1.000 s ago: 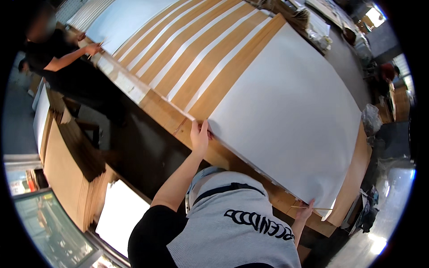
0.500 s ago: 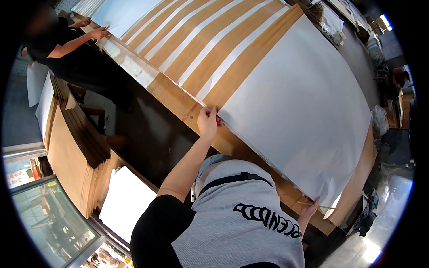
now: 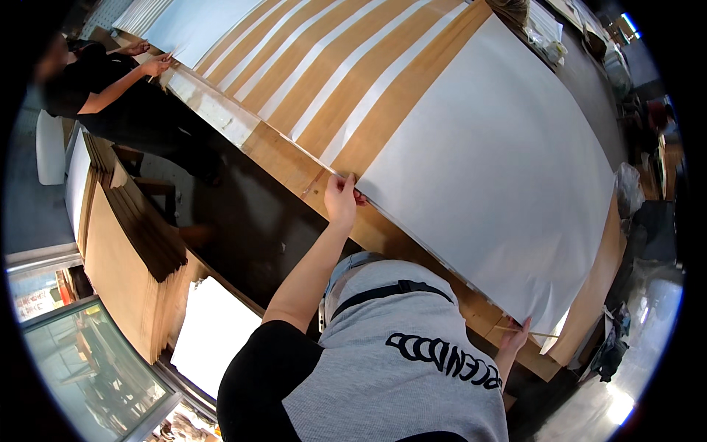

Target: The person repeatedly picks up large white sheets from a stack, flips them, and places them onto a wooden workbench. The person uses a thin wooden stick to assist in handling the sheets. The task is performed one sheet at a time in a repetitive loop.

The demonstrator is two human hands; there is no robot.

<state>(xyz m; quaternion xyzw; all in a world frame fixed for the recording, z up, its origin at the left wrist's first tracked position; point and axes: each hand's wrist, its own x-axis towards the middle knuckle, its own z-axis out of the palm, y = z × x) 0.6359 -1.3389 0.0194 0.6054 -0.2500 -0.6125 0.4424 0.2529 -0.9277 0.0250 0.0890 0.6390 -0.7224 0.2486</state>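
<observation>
A large white sheet [image 3: 486, 169] lies over brown paper on the long table, its near edge running diagonally past me. My left hand [image 3: 342, 199] is closed in a pinch on that edge, where the white meets a brown band [image 3: 383, 140]. Farther right, near the sheet's lower corner, my right hand [image 3: 514, 337] is closed around a thin wooden stick [image 3: 546, 335]. Its thumb rests at the sheet's edge, and the other fingers are partly hidden. Beyond my left hand, several brown and white sheets overlap like stripes.
At the far left a co-worker [image 3: 110, 96] in black stands by the same table, both hands at its edge. Stacked brown sheets [image 3: 129, 265] and a white stack [image 3: 213, 331] stand to my left. Clear plastic [image 3: 627, 195] hangs by the table's right end.
The view has shifted slightly. My hands keep their holds at the sheet's edge. At the far left, the co-worker's hands and body have moved a little.
</observation>
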